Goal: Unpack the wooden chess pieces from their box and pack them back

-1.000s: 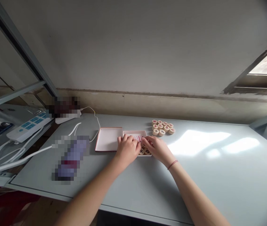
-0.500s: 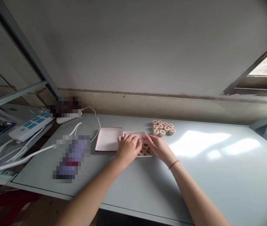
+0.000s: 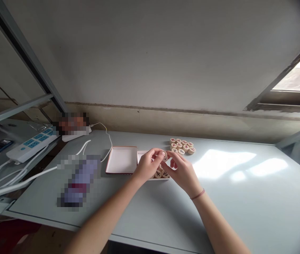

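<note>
My left hand (image 3: 146, 165) and my right hand (image 3: 182, 171) are raised just above a shallow white box (image 3: 142, 155) on the grey table (image 3: 239, 201). Between their fingertips they pinch a round wooden game piece (image 3: 165, 155). More wooden pieces with dark characters (image 3: 161, 174) lie in the box under my hands. The box's empty lid (image 3: 121, 160) rests right beside it on the left. A cluster of several round pieces (image 3: 182, 146) with red and dark marks sits on the table behind my right hand.
A blurred purple object (image 3: 79, 180) lies at the table's left. White cables (image 3: 97, 143) run from there to a power strip (image 3: 30, 144) on a lower shelf at far left. A wall rises behind the table; a window (image 3: 298, 76) is at upper right.
Both hands have risen out of the box, bringing a wooden piece up between their fingertips. Earlier they lay low over the pieces in the box.
</note>
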Motion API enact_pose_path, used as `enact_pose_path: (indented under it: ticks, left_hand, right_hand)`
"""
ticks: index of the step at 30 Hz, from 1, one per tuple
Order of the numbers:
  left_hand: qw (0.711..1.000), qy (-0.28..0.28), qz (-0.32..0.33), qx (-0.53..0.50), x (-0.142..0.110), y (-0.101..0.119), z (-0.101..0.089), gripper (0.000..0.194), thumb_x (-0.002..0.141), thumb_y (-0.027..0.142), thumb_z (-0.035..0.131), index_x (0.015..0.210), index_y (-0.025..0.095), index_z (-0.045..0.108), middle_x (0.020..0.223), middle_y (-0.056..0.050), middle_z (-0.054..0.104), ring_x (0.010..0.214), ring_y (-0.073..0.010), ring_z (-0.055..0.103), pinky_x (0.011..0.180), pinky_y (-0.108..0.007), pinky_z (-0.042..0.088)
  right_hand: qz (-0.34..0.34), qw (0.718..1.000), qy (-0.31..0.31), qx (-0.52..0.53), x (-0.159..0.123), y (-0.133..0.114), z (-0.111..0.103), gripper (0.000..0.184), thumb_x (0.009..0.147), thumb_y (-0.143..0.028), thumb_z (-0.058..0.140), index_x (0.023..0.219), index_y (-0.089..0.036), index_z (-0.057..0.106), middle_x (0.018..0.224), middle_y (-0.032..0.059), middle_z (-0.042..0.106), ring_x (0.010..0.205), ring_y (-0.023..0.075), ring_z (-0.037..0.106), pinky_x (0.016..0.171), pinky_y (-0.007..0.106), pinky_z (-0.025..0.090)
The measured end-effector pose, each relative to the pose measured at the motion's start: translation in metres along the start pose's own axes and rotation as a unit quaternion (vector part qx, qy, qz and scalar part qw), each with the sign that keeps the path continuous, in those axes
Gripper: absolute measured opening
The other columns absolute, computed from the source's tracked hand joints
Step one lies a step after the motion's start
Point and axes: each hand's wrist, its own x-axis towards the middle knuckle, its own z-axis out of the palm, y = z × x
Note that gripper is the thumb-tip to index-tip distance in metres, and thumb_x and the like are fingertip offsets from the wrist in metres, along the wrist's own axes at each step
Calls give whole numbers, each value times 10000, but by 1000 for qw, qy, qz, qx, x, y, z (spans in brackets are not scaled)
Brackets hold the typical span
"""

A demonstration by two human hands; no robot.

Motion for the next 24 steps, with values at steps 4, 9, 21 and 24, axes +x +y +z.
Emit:
enact_pose_path:
  ticks: [4,9,21,24]
  left_hand:
    - [998,49,1,-32,-5,-6,0,271,884,418,517,954,174,612,908,-46,678,822,-154,640,699,-249,529]
    - [992,95,11,-89,-9,-10,-4,229,885,362,532,1012,185,602,956,-53,666,788,-135,661,756,-278,546]
    - [989,132,-25,-54,-8,-13,-3,304,826,232,579,1129,208,598,946,-39,622,804,-112,581,735,-219,514]
    - [992,108,-31,-63,-9,-13,-3,354,847,317,574,1184,211,572,850,-20,603,764,-113,572,696,-217,503]
  right_hand:
    - [8,1000,25,3,2,-1,-2,251,828,-367,509,1000,-204,593,816,38,622,562,107,500,569,236,437]
    - [120,988,-12,-94,5,24,-18,208,786,-382,497,865,-220,601,785,26,626,532,121,497,537,257,402]
    - [258,941,-158,-150,3,58,-34,207,735,-377,530,879,-242,593,725,17,654,559,165,578,527,265,396]
    - [247,947,-145,-145,2,60,-33,189,750,-372,520,892,-256,564,724,4,654,546,157,570,503,254,374]
